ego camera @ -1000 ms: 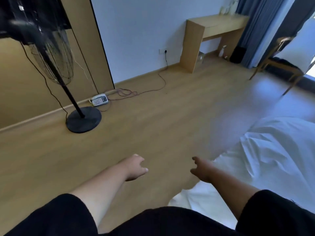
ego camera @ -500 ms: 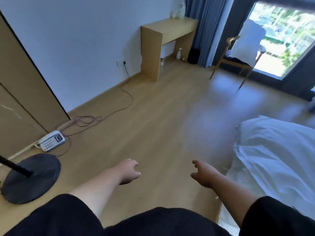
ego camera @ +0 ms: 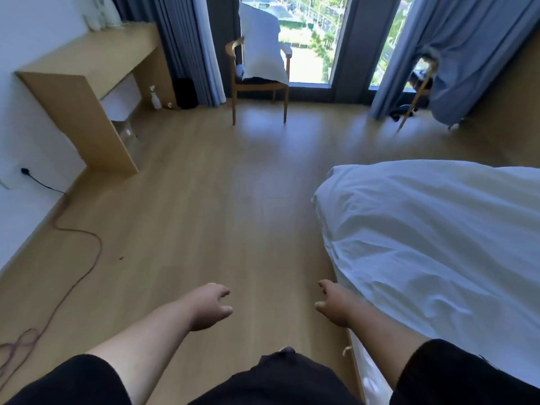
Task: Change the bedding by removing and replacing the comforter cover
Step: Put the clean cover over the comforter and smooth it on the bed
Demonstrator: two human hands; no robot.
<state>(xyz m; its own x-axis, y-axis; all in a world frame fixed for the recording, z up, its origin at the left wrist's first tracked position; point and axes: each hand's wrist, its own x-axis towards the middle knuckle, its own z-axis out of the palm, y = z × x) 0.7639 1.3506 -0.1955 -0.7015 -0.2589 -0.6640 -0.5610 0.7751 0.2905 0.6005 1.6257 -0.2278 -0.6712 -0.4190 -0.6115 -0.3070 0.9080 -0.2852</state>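
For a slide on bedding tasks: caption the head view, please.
Both hands, left hand and right hand, hang empty beside the white comforter, facing a cloth-draped chair.

Desk at left wall, chair ahead by window, bed right, cord on floor left

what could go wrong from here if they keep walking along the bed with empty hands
1. The cord snakes loose across the floor on the left; a step that way could snag a foot.
2. The comforter hangs over the bed's edge, close to the right hand; trailing fabric might get stepped on.
3. The left hand and the right one hold nothing, so a stumble beside the chair ahead would be hard to break.
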